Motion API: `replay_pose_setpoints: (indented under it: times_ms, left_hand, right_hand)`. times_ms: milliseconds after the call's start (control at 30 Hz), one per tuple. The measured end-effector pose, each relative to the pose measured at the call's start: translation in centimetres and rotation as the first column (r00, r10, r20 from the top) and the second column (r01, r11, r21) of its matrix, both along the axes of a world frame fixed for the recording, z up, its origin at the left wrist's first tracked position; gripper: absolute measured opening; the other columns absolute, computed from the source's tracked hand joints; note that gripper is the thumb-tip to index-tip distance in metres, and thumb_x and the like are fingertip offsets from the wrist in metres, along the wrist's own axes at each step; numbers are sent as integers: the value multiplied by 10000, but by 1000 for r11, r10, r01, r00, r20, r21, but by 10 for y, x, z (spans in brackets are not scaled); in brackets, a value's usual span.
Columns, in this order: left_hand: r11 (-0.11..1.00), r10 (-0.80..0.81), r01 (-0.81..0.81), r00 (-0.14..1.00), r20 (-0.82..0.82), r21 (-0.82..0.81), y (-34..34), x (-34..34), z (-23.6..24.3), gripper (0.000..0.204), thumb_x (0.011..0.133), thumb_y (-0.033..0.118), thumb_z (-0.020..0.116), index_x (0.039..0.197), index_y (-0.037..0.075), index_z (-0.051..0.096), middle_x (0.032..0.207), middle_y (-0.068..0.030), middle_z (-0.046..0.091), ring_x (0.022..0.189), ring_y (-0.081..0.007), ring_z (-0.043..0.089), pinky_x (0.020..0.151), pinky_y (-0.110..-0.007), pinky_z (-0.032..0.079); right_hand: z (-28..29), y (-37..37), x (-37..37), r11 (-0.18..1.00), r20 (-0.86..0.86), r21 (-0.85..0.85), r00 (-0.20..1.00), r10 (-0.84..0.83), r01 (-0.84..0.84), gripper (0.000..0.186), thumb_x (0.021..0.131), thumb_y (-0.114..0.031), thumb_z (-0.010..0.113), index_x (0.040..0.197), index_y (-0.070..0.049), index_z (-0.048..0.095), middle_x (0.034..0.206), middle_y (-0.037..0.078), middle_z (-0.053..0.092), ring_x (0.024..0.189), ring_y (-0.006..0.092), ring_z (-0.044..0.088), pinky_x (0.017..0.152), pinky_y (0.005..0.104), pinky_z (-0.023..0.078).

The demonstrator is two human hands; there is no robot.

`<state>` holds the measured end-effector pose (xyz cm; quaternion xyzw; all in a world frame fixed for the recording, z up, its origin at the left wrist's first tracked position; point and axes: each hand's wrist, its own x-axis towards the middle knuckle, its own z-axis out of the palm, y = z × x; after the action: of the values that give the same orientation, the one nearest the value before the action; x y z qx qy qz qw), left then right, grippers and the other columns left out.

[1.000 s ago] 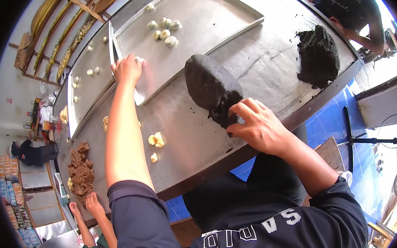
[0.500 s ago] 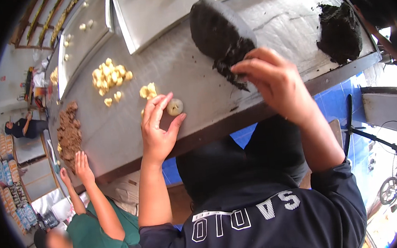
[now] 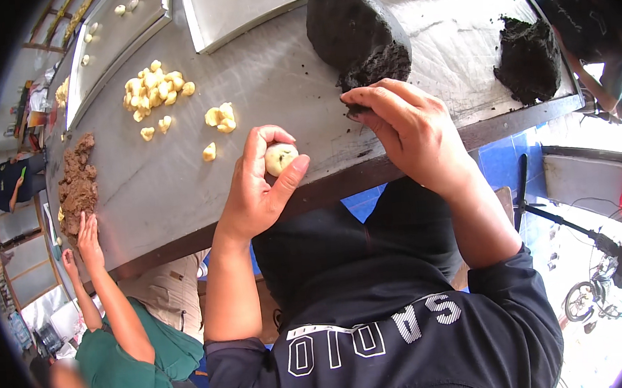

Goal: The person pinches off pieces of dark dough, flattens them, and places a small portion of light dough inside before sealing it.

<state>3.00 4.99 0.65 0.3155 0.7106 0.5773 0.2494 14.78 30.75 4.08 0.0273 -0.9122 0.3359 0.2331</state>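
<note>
Between the curled fingers and thumb of my left hand [image 3: 252,180] sits a pale round dough ball [image 3: 277,157], with a small dark spot on its face. My right hand [image 3: 422,132] has its fingertips pinched together on a bit of black paste [image 3: 356,108], at the near lower edge of a big smooth black lump [image 3: 357,28]. That lump's near end is torn and crumbly. Left of my hands, a few yellow dough pieces [image 3: 222,118] lie on the metal table [image 3: 274,81], with a larger pile of yellow dough pieces [image 3: 154,89] beyond.
A second black mass [image 3: 529,60] rests near the right end. Metal trays [image 3: 242,33] line the far side; the left tray [image 3: 117,52] bears pale balls. A co-worker in green [image 3: 134,347] touches a brown crumbly mass [image 3: 78,178]. Another person [image 3: 579,9] stands beyond the right end.
My right hand's pinch has shifted left and closer to the lump's torn end; the loose strand of black paste there no longer shows. My left hand now encloses the ball. The view has shifted.
</note>
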Motion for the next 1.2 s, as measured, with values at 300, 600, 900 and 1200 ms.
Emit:
replay_pose_setpoints:
  times_ms: [300, 600, 900, 1200]
  left_hand:
    - [991, 68, -116, 857, -512, -62, 12, 1, 0, 604, 598, 236, 1141, 947, 59, 682, 862, -58, 668, 776, -242, 654, 714, -361, 544]
    - [989, 43, -118, 807, -589, -89, 22, 3, 4, 747, 485, 443, 1143, 876, 64, 631, 819, -97, 654, 766, -338, 684, 695, -445, 558]
    - [986, 48, -122, 866, -498, -116, 15, 13, -1, 658, 581, 418, 1121, 903, 59, 674, 823, -110, 731, 758, -361, 755, 706, -441, 597]
    - [994, 45, -79, 920, -390, -73, 12, 7, -8, 451, 705, 199, 1077, 873, 39, 691, 773, -92, 686, 708, -299, 700, 698, -393, 564]
  right_hand:
    - [-2, 0, -11, 999, -18, 11, 999, 33, -33, 232, 968, 16, 762, 1188, -37, 809, 1050, 138, 796, 971, 359, 766, 837, 448, 631]
    - [6, -32, -17, 960, 21, -178, 974, 223, -216, 231, 875, -40, 817, 1106, -29, 809, 945, 127, 767, 953, 369, 763, 843, 476, 624]
    - [13, -38, -32, 948, 176, -236, 950, 256, -212, 331, 797, -50, 878, 1078, -4, 710, 990, 176, 735, 1032, 433, 750, 906, 519, 609]
    - [21, -37, -21, 973, 155, -108, 963, 221, -205, 365, 849, -76, 882, 1198, -50, 777, 1196, 142, 744, 1149, 405, 719, 978, 498, 594]
